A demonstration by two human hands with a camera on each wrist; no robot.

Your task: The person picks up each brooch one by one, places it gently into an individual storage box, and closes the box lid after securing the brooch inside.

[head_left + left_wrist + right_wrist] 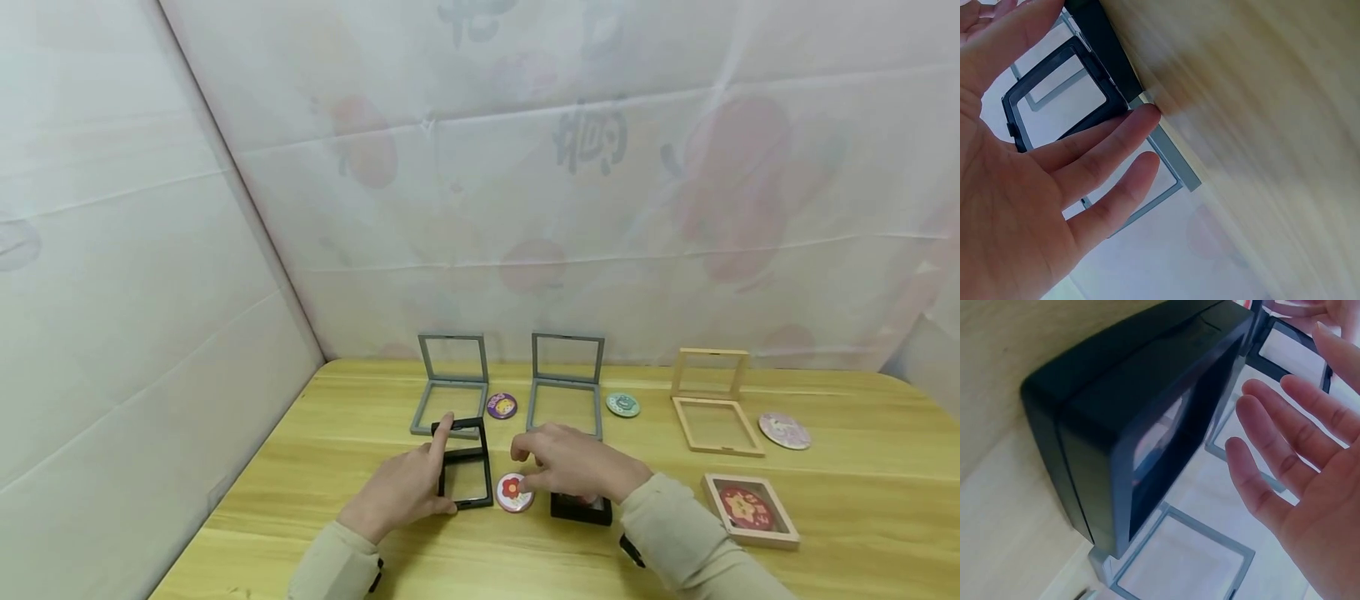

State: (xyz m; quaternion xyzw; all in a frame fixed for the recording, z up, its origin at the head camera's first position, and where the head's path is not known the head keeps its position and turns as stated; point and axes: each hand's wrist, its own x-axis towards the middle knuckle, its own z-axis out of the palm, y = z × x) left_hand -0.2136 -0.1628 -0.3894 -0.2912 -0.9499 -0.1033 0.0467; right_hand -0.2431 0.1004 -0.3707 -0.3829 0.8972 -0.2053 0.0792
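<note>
My left hand holds an open black display frame, thumb at its front edge and fingers along its far side. The left wrist view shows the fingertips by the hinge of the black frame, whose lid stands raised. Just right of it lies a round white badge with a red flower. My right hand hovers over the badge's right side, thumb lowest, holding nothing. Beneath that hand sits a closed black frame, partly covered; in the right wrist view this black frame stands apart from the fingers.
Two open grey frames stand behind, near a purple badge and a green badge. At right are an open light-wood frame, a pale badge and a closed frame holding a red badge.
</note>
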